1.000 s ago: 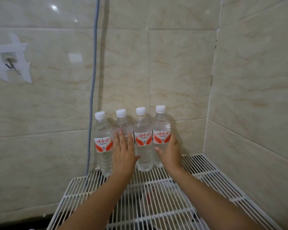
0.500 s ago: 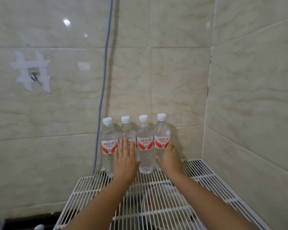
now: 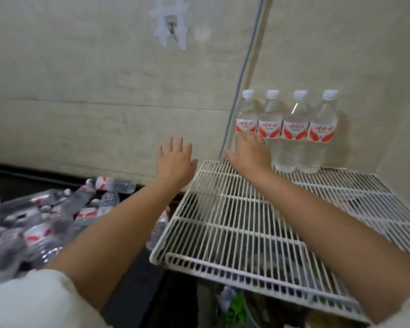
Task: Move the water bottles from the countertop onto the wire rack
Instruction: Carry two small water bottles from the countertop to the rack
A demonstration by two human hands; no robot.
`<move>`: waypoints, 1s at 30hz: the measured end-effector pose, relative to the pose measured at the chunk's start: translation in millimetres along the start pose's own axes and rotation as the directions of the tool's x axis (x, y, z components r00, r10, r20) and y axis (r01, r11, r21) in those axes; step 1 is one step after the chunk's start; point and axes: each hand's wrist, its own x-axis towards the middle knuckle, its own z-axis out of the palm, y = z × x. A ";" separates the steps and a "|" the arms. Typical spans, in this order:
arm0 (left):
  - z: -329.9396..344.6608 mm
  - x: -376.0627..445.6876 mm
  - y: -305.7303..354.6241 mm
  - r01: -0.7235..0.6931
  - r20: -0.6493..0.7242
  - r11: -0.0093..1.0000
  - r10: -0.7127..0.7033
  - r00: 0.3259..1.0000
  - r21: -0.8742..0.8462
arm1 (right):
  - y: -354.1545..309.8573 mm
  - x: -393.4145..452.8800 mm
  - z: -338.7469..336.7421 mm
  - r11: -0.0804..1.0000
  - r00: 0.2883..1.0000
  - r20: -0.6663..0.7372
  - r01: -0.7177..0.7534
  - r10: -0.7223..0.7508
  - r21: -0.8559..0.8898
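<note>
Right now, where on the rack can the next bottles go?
The wire rack is bare in front of the four standing bottles and to their right, toward the corner. The back-left edge is crowded: right hand rests against the leftmost bottle. Left hand hangs open over the bottle pile.

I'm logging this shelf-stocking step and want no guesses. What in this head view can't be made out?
- Bottles on the countertop: motion blur; no count possible.
- Leftmost bottle on the wire rack: lower body hidden behind the right hand; contact unclear.
- Items under the rack: screened by wires, dark.
- Left hand: open in mid-air; its target is unknowable.
</note>
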 end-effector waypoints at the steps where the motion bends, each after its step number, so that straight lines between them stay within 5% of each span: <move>1: -1.7 -10.7 -22.9 0.041 0.017 0.999 -0.041 0.999 0.019 | -21.5 -1.8 6.7 0.999 0.999 0.012 0.044 -0.044 0.000; 7: 6.3 -89.2 -161.5 0.235 -0.024 0.969 -0.234 0.972 0.072 | -158.0 -24.5 62.2 0.971 0.965 0.115 0.237 -0.237 0.018; 12: 28.3 -152.2 -273.7 0.342 0.085 0.933 -0.352 0.932 0.110 | -262.5 -47.4 130.8 0.953 0.929 0.216 0.296 -0.302 0.062; 22: 86.8 -267.8 -453.7 0.445 0.308 0.888 -0.458 0.834 0.114 | -388.7 -106.0 281.4 0.966 0.824 0.517 0.136 -0.233 0.219; 30: 110.6 -277.5 -508.5 0.298 0.468 0.946 -0.323 0.823 0.128 | -435.6 -113.3 351.7 0.963 0.849 0.521 -0.057 -0.092 0.263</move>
